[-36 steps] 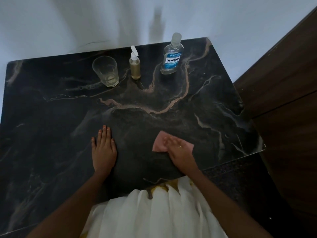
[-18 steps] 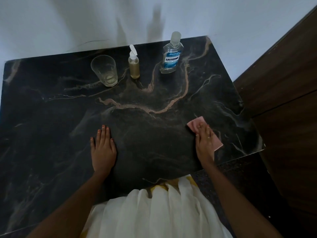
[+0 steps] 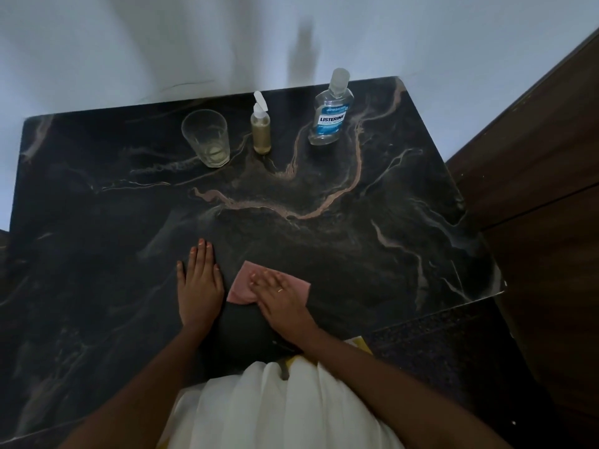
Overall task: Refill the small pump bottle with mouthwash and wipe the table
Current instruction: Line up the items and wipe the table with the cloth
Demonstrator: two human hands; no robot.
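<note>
Your right hand (image 3: 285, 301) lies flat, fingers spread, pressing a pink cloth (image 3: 241, 286) onto the dark marble table (image 3: 372, 247); it grips nothing, only pins the cloth under palm and fingers, and a ring shows on one finger. Your left hand (image 3: 199, 286) rests flat and empty on the tabletop just beside the cloth's left edge, fingers together and pointing away from you. Both hands sit near the table's front edge, close to your body, where white fabric (image 3: 275, 406) hangs below. The small pump bottle (image 3: 261, 131) stands upright near the back edge, its contents a dull gold colour and its white pump head on. To its left, close by but apart, stands a clear glass (image 3: 206, 139) with a little pale liquid at the bottom. To its right stands the mouthwash bottle (image 3: 330, 116), capped and upright, with clear liquid and a blue label. All three line up along the back, close to the pale wall (image 3: 162, 43). The wide middle of the table between them and your hands is bare stone. The table's right edge runs close to a brown wooden panel (image 3: 534, 189), and its front right corner juts out well to the right of your right hand.
</note>
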